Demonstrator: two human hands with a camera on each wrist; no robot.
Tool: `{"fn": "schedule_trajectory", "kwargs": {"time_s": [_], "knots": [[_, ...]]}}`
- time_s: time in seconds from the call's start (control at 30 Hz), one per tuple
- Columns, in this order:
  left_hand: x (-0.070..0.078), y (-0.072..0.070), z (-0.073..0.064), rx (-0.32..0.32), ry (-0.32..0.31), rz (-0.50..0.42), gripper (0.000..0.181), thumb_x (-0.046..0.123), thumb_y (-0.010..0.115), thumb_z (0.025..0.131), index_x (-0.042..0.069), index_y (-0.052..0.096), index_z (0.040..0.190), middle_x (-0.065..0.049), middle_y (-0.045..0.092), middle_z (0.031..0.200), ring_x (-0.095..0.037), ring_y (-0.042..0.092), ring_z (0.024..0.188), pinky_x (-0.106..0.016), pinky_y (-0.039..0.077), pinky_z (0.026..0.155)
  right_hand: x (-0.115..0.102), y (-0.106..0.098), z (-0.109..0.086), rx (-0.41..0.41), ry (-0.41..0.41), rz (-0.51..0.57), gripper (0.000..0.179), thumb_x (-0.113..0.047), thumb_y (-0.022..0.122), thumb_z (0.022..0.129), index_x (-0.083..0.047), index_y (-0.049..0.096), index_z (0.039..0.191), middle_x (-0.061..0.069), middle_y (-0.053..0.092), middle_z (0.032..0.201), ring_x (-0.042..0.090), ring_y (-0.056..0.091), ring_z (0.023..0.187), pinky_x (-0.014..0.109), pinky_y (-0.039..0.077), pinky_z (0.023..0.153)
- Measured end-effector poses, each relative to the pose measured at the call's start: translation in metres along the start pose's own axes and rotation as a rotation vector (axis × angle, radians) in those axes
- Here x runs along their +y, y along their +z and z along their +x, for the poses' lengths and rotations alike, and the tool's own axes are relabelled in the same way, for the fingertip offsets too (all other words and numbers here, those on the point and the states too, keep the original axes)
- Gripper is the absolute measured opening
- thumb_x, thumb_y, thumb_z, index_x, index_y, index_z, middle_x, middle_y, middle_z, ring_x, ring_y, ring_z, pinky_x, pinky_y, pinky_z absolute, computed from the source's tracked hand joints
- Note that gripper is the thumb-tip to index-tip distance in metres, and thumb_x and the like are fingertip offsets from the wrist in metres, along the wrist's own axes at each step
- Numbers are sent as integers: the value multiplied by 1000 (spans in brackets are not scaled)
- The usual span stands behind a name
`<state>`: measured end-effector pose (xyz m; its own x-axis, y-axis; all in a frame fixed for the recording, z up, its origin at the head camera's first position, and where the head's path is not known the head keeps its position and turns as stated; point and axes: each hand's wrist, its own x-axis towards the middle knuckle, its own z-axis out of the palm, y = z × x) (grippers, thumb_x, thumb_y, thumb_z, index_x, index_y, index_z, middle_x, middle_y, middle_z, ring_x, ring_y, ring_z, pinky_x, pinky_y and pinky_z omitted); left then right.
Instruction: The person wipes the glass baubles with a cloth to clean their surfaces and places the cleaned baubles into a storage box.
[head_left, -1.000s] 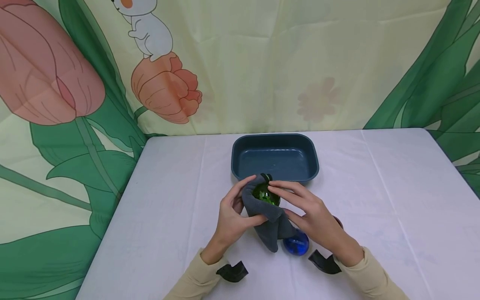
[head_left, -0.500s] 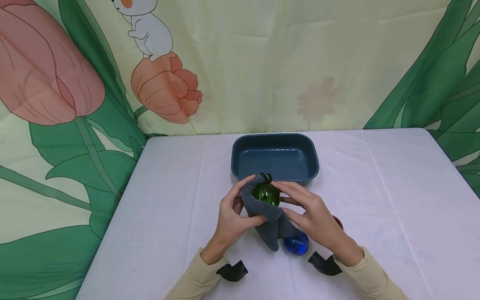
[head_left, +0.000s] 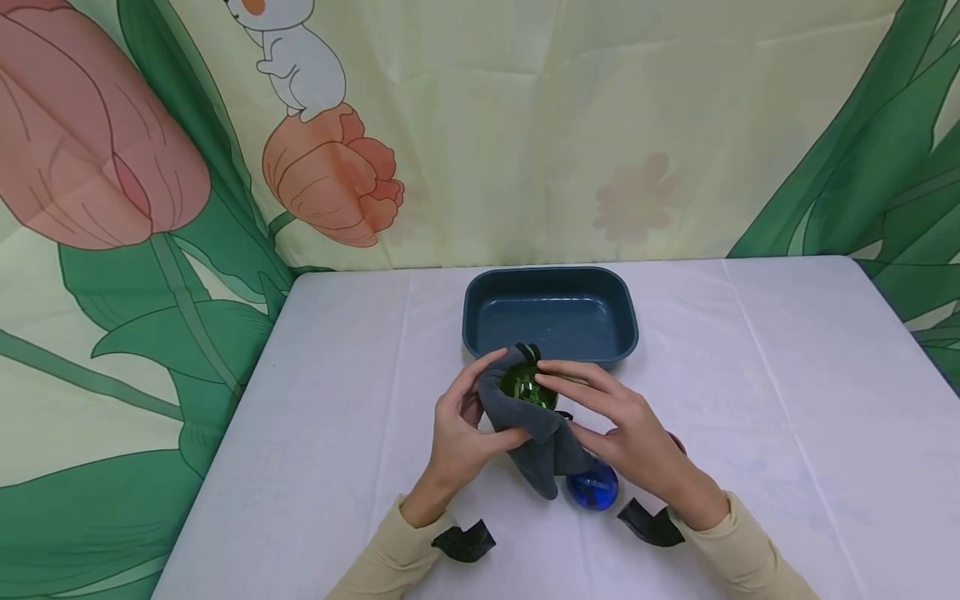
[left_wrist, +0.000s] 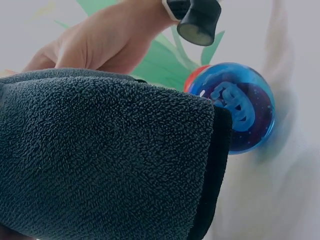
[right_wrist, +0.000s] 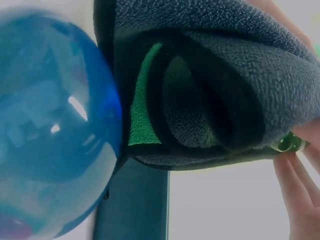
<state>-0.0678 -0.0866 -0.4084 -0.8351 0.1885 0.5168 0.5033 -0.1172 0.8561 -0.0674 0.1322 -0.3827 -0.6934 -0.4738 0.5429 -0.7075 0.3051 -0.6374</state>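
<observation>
A green glass ball (head_left: 520, 385) lies nestled in a dark grey cloth (head_left: 536, 437), with a small dark piece at its top edge. My left hand (head_left: 467, 425) grips the cloth from the left, thumb across its front. From the right, my right hand (head_left: 618, 421) pinches the ball, fingertips on its upper side and thumb low by the cloth. The right wrist view shows the cloth's folds (right_wrist: 215, 65) and a sliver of the green ball (right_wrist: 288, 142). In the left wrist view, the cloth (left_wrist: 110, 155) hides most of the left hand.
A blue glass ball (head_left: 594, 486) sits on the white table just below the cloth. A reddish object (head_left: 678, 442) is mostly hidden behind the right wrist. A dark teal bin (head_left: 551, 317) stands behind the hands. Black straps (head_left: 465, 542) hang at both cuffs.
The right fingertips lifted off the ball's front half a second ago and now lie on it again. The cloth and ball have shifted slightly left and away.
</observation>
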Motion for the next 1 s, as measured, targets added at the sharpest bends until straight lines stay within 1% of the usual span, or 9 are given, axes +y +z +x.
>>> {"fn": "schedule_trajectory", "kwargs": {"time_s": [0.07, 0.2, 0.3, 0.53, 0.63, 0.77, 0.83, 0.93, 1.0], "knots": [[0, 1, 0, -3, -1, -5, 81, -21, 78, 68, -4, 47, 142, -30, 58, 128, -16, 63, 116, -32, 52, 100, 1, 0, -1, -4, 1, -4, 72, 16, 78, 73, -10, 60, 137, 9, 55, 141, 14, 51, 132, 16, 44, 104], [0, 2, -2, 3, -24, -9, 81, -20, 78, 69, -3, 47, 141, -29, 59, 128, -16, 64, 116, -32, 52, 100, 3, 1, -2, -14, 4, -7, 71, 15, 77, 74, -9, 59, 138, 10, 54, 141, 18, 51, 131, 16, 44, 103], [0, 3, -2, 11, -41, -5, 80, -18, 79, 69, -2, 48, 141, -28, 59, 128, -17, 64, 116, -33, 52, 100, 3, 2, -2, -20, -1, -10, 73, 17, 77, 74, -9, 58, 139, 11, 53, 142, 18, 51, 132, 15, 44, 103], [0, 4, -2, 17, -53, 5, 79, -17, 80, 69, -2, 49, 141, -28, 60, 127, -18, 64, 116, -33, 52, 100, 2, 2, -2, -23, -11, -28, 79, 20, 77, 71, -8, 55, 141, 11, 53, 143, 18, 51, 132, 16, 44, 104], [0, 4, -3, 7, -57, -7, 80, -15, 80, 70, -1, 48, 142, -28, 59, 128, -18, 64, 116, -33, 51, 101, 2, 2, -2, -15, 26, 6, 79, 21, 76, 71, -7, 54, 142, 11, 55, 140, 18, 55, 128, 16, 47, 99], [0, 3, -2, -9, -67, -19, 81, -15, 80, 70, -1, 47, 142, -27, 57, 132, -17, 63, 116, -32, 50, 102, 0, 1, -2, -15, 124, 82, 74, 20, 74, 75, -8, 54, 142, 11, 58, 136, 20, 61, 120, 20, 54, 92], [0, 3, -2, -11, -65, -18, 81, -16, 80, 69, -1, 48, 142, -27, 57, 132, -17, 63, 115, -32, 51, 102, -1, 0, -2, -27, 164, 99, 72, 18, 73, 77, -9, 54, 142, 10, 58, 136, 21, 62, 118, 24, 56, 91], [0, 3, -1, -10, -58, -14, 80, -18, 79, 69, -1, 48, 141, -27, 59, 130, -18, 64, 115, -32, 52, 101, -2, -2, -1, -48, 181, 92, 74, 17, 74, 77, -11, 53, 143, 8, 58, 136, 21, 62, 118, 26, 56, 92], [1, 3, -1, -7, -54, -7, 80, -17, 79, 68, -2, 49, 141, -27, 60, 129, -18, 65, 114, -31, 52, 100, -2, -3, -1, -54, 161, 75, 77, 19, 74, 76, -11, 52, 143, 7, 56, 138, 21, 61, 120, 24, 54, 94]]}}
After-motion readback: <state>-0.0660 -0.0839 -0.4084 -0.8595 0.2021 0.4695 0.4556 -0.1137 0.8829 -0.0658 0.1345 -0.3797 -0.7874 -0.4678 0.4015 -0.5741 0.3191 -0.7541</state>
